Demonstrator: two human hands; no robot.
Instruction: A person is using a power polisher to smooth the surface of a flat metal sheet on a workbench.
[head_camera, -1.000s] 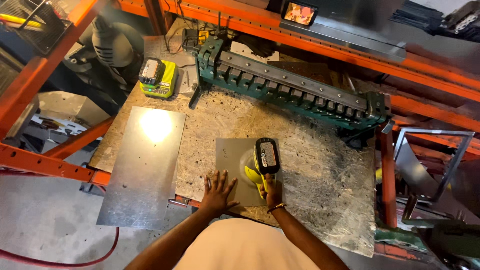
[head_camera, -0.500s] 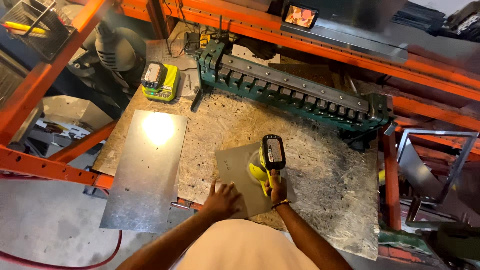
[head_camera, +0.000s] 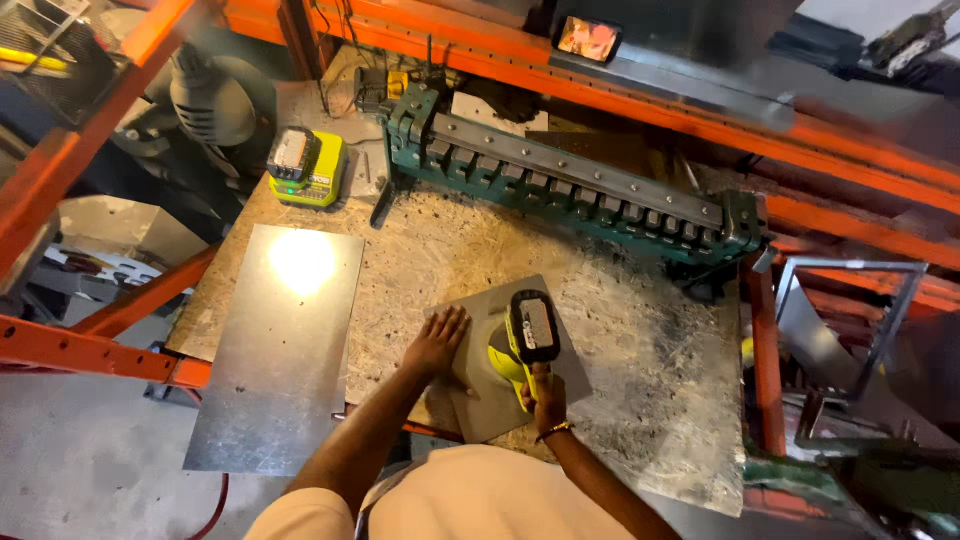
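My right hand (head_camera: 545, 398) grips the handle of a yellow-green cordless power tool (head_camera: 524, 338) with a dark battery on top, resting on a small grey sheet-metal piece (head_camera: 480, 400). Flat on the left part of that piece lies my left hand (head_camera: 438, 340), fingers spread. The metal piece sits on a chipboard workbench (head_camera: 640, 350) near its front edge.
A larger shiny metal sheet (head_camera: 275, 350) lies at the bench's left, overhanging the front. A green sheet-metal brake (head_camera: 570, 185) spans the back. A yellow-green battery charger (head_camera: 305, 168) sits back left. Orange rack beams (head_camera: 90, 350) frame the bench.
The small metal piece has turned and shifted slightly on the bench. My left hand has slid further onto it, and the tool has moved a little to the right with my right hand.
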